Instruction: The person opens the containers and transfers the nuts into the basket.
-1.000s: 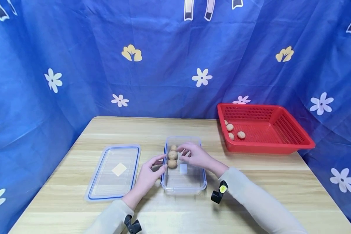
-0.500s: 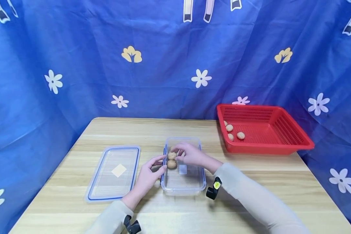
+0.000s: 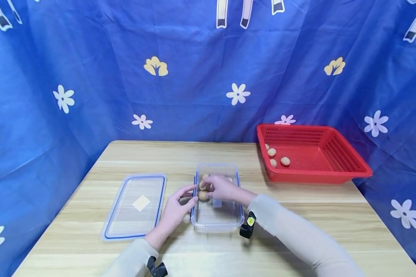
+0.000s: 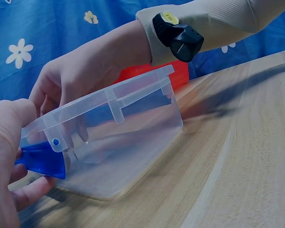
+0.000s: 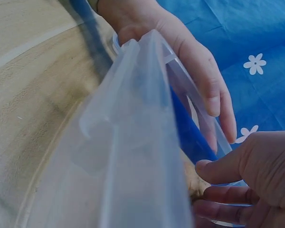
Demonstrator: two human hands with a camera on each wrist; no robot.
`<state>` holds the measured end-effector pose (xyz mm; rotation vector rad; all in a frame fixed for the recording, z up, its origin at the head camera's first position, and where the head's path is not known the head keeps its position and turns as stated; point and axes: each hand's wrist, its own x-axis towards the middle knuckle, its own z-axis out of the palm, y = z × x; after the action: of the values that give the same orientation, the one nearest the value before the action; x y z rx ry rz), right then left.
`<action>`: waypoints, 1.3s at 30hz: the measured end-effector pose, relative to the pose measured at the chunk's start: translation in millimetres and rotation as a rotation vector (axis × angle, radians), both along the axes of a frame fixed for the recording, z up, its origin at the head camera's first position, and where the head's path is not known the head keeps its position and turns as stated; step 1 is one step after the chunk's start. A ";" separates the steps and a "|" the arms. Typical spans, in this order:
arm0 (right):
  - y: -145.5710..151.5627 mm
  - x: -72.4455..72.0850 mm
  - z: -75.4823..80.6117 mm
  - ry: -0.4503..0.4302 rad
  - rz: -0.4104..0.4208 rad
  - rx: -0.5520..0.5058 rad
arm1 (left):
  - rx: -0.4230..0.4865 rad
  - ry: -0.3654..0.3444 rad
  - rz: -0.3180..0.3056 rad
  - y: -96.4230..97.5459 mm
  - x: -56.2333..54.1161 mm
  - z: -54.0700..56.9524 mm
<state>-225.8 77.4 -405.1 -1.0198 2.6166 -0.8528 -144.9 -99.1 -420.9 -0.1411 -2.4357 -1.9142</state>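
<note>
A clear plastic container (image 3: 215,227) with blue side latches stands on the table, its top uncovered. Along its left wall lies a row of walnuts; the nearest walnut (image 3: 203,196) is in plain view, while those behind it are partly covered by my right fingers. My right hand (image 3: 225,189) reaches into the container, thumb and fingers pinching a walnut (image 5: 194,184) that is mostly hidden. At the left side, my left hand (image 3: 176,209) holds the container's wall, with the thumb side at the rim and other fingers by the blue latch (image 4: 46,160).
The container's clear lid (image 3: 135,215), edged with a blue seal, lies flat to the left. A red perforated basket (image 3: 319,176) at the back right holds several walnuts (image 3: 285,161) near its left wall. A blue patterned curtain (image 3: 194,107) hangs around the table.
My right hand has moved left and slightly nearer over the row, from beside the walnuts to covering the middle ones. My left hand and the container have stayed in place.
</note>
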 end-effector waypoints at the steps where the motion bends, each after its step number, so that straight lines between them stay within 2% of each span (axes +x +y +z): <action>1: -0.4 -0.1 -1.4 -0.004 0.002 -0.001 | -0.001 -0.001 -0.001 -0.1 0.0 0.0; 7: -1.4 0.0 -9.0 -0.001 0.010 -0.018 | 0.007 0.019 -0.006 -0.3 -1.4 -3.1; 14: -1.6 1.8 -15.1 0.033 0.033 -0.016 | 0.010 0.013 0.016 -5.0 -14.2 -29.8; 16: -1.8 2.3 -16.1 0.043 0.036 -0.007 | -0.001 0.027 0.019 -5.6 -15.1 -32.6; 17: -1.8 2.6 -16.5 0.047 0.036 -0.004 | -0.001 0.032 0.021 -5.8 -15.2 -33.0; 19: -2.0 3.2 -17.1 0.045 0.033 0.000 | -0.006 0.036 0.017 -4.1 -11.3 -24.6; 24: -4.7 5.8 -18.3 0.018 0.011 -0.005 | 0.015 0.023 0.007 -4.2 -10.7 -22.4; 26: -6.2 6.4 -18.7 0.021 0.015 -0.008 | 0.033 0.025 0.003 -6.3 -14.8 -30.9; 27: -6.7 6.5 -18.8 0.023 0.020 -0.009 | 0.040 0.029 -0.001 -6.5 -15.0 -31.8; 34: -7.1 5.8 -20.6 0.052 0.059 -0.013 | 0.054 0.025 0.001 -6.8 -13.9 -31.3; 39: -5.2 5.5 -22.6 0.018 0.041 -0.015 | 0.063 0.023 -0.009 -6.7 -14.3 -34.0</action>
<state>-220.3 72.2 -427.7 -1.0855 2.5981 -0.8586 -159.2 -105.8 -454.9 -0.1718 -2.3615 -1.9784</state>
